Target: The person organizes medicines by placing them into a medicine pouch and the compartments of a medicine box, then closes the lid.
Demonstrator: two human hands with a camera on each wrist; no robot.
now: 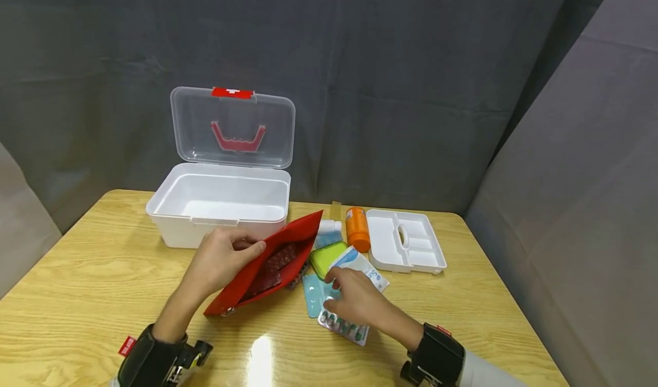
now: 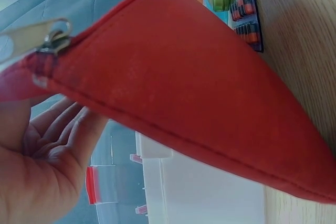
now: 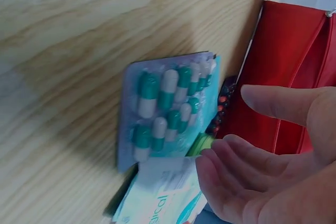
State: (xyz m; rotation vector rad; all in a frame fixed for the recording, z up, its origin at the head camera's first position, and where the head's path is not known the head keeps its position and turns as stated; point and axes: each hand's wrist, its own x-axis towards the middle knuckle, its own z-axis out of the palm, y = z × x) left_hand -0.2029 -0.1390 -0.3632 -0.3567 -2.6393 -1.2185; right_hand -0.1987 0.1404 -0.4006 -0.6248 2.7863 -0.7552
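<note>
My left hand (image 1: 218, 258) grips the upper edge of a red zippered pouch (image 1: 305, 227), thumb on the near side. The pouch gapes, and blister packs (image 1: 277, 261) show inside it. Over the small pile to the right hovers my right hand (image 1: 357, 298), thumb and fingers apart with nothing between them. Under and beside it lie a blister pack of green-and-white capsules (image 3: 168, 103), a light blue blister pack (image 1: 311, 295) and a white-and-blue packet (image 1: 370, 270). A green case (image 1: 324, 258) sits just beyond. Red-and-black capsules in a blister pack (image 2: 249, 19) lie partly behind the pouch.
A white first-aid box (image 1: 175, 230) with its clear lid (image 1: 195, 124) raised stands behind the pouch. At the back are an orange bottle (image 1: 357, 230), a white-capped bottle (image 1: 330, 226) and a white compartment tray (image 1: 380, 236). Dark cloth (image 1: 401, 90) hangs behind the wooden table (image 1: 77, 295).
</note>
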